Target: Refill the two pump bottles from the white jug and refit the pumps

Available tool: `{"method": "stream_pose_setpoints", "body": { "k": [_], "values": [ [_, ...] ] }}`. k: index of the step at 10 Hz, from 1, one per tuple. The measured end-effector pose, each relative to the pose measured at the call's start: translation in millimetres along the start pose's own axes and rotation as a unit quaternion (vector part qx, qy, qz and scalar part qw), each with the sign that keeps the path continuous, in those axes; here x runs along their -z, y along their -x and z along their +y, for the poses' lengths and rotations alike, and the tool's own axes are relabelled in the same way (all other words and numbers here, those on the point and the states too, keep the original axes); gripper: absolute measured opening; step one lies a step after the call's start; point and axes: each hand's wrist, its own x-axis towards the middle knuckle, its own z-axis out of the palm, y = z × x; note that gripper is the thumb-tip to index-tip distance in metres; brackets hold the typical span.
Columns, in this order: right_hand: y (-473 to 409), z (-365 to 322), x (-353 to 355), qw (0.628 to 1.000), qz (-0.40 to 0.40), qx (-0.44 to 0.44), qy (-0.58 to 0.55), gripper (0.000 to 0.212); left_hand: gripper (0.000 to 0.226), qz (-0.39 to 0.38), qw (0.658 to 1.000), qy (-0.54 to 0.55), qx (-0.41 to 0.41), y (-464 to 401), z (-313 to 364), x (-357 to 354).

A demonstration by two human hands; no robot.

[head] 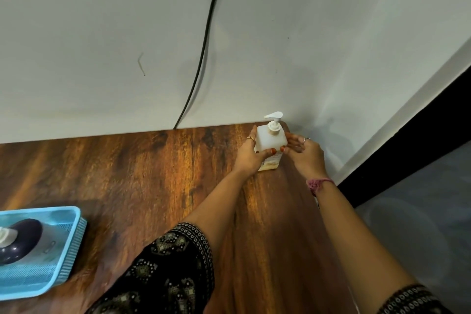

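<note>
1. Nearest to me, left of the grip, a blue basket (pixel 63 214) sits on the table (pixel 142 173).
2. Between my left hand (pixel 251 158) and right hand (pixel 304 154), both curled around it, stands the pump bottle (pixel 270 139).
3. Beyond the grip is the wall (pixel 331 58); I think an uneven squeeze could tip the bottle.

Pump bottle (pixel 269 146): on the surface (pixel 153 173), far right corner, against the wall (pixel 102 33)
Hands: left (pixel 251 158), right (pixel 304 154), flanking the bottle
Basket (pixel 74 234): near left
Cable (pixel 204 46): down the wall, behind the surface
</note>
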Motion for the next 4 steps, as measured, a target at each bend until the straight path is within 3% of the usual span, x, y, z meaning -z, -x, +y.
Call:
{"method": "stream_pose_setpoints", "body": {
  "k": [3, 4],
  "values": [
    [1, -4, -3, 1.000, 0.006, 0.000, -0.004, 0.048, 0.068, -0.008, 1.000, -0.026, 0.006, 11, 13, 3],
    [4, -7, -4, 1.000, 0.021, -0.003, 0.005, 0.048, 0.080, -0.003, 1.000, -0.021, 0.005, 20, 20, 6]
  ]
}}
